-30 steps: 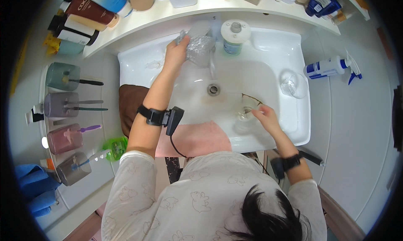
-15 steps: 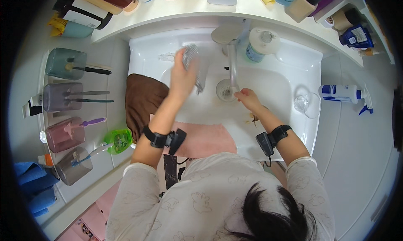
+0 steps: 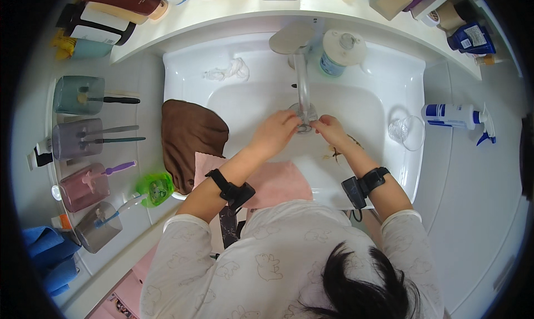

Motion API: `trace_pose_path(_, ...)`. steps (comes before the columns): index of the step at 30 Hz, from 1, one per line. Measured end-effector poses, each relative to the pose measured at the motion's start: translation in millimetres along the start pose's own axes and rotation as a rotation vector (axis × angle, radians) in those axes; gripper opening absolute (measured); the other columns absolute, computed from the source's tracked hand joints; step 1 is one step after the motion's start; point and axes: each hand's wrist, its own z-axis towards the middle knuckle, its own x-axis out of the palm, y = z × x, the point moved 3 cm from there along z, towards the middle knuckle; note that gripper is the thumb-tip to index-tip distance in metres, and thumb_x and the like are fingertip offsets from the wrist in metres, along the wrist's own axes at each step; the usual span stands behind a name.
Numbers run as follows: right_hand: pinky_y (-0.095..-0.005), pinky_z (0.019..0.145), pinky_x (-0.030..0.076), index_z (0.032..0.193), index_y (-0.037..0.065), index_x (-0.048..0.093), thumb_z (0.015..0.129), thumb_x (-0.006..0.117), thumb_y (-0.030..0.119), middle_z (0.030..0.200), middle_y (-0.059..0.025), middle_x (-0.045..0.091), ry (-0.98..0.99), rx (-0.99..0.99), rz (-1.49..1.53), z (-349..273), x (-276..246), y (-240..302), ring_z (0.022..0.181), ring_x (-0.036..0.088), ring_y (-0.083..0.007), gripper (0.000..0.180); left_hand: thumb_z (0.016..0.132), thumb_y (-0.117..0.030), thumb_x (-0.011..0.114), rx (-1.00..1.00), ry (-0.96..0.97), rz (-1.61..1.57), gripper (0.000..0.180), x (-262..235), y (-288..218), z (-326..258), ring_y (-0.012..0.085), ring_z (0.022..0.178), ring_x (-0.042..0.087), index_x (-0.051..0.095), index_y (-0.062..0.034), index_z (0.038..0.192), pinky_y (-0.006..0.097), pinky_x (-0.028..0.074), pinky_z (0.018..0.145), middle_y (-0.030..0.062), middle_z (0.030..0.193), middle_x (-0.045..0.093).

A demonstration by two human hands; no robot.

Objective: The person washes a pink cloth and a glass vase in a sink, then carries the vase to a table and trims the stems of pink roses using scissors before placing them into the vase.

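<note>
I see both hands, left hand (image 3: 275, 131) and right hand (image 3: 329, 129), fingers curled and meeting under the tap (image 3: 302, 85), mid-rinse, glass (image 3: 408, 131) waiting beside.

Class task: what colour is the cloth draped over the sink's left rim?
Dark brown. The cloth shows best in the head view, beside the pink towel.

I see a glossy white basin (image 3: 384, 91), a shiny metal tap (image 3: 302, 88), matt brown cloth (image 3: 189, 135) and pink cloth (image 3: 278, 180) on the rim, and a clear glass cup (image 3: 408, 131).
</note>
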Motion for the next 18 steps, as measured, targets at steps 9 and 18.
trace_pose_path(9,-0.0319,0.05,0.038,0.063,0.001,0.05,0.067,0.057,0.033,0.055,-0.0095,0.048,-0.066,-0.124,-0.164,-9.7,6.2,8.4,0.053,0.047,-0.0187,0.033,0.076,-0.009,0.049,-0.038,0.659,0.026,0.018,52.6,15.7,41.8,0.0332,0.08,0.054,0.056,-0.0009,0.09,0.038,0.042,0.068,0.0178,0.084,0.057)
trace_pose_path(18,-0.0311,0.049,0.037,0.061,0.0,0.051,0.068,0.058,0.033,0.054,-0.0077,0.049,-0.09,-0.014,-0.008,5.3,-1.7,-16.0,0.053,0.046,-0.016,0.034,0.078,-0.011,0.052,-0.134,-0.234,-0.156,0.024,-78.6,10.2,27.4,0.0303,0.092,0.051,0.055,-0.005,0.101,0.034,0.041,0.079,0.0126,0.101,0.055)
